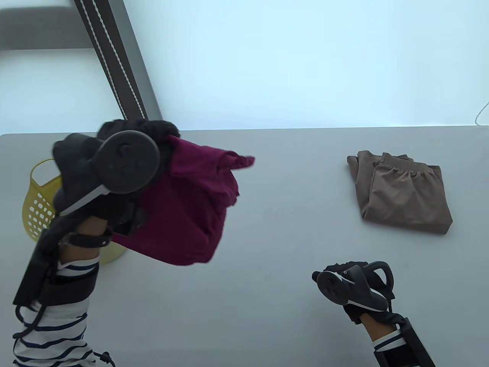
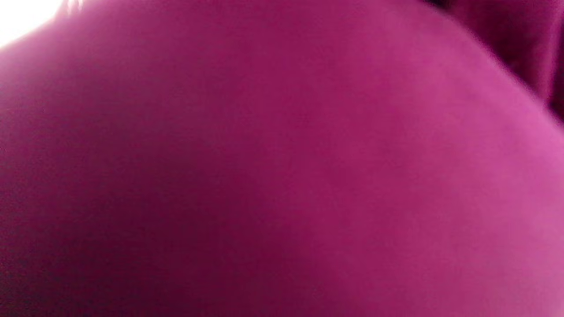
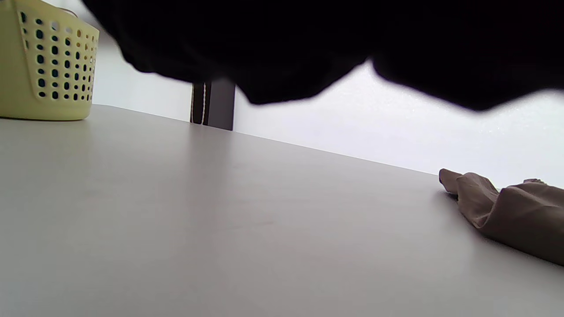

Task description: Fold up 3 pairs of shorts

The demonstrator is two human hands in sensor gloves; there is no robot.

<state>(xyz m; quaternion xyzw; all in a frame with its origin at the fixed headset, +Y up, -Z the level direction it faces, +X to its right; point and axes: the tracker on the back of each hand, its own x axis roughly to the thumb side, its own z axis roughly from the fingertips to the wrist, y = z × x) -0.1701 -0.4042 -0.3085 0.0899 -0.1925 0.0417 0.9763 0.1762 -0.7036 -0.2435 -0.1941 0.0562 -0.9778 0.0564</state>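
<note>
The magenta shorts (image 1: 191, 206) hung bunched in the air over the table (image 1: 267, 286), off toward nine o'clock, and they filled the left wrist view with pink cloth. This looked like the fetch for the second pair: one pair folded, this one lifted out and not yet laid down. The next move, by my reading, called for spreading the shorts flat on the bare table near the middle, and that would want both hands at the waistband.

The yellow basket (image 1: 38, 206) stood at nine o'clock, half hidden behind the raised arm; whether a third pair lay inside could not be told. The tan shorts (image 1: 405, 195) lay folded at two o'clock, well apart from the action.

The left hand (image 1: 103, 172) was up high with the magenta cloth draped from it; its fingers were hidden by tracker and fabric, but the cloth hung from that hand alone, so it gripped the shorts. The right hand (image 1: 351, 286) sat low at five o'clock, over the table, holding nothing; how its fingers were set could not be told.
</note>
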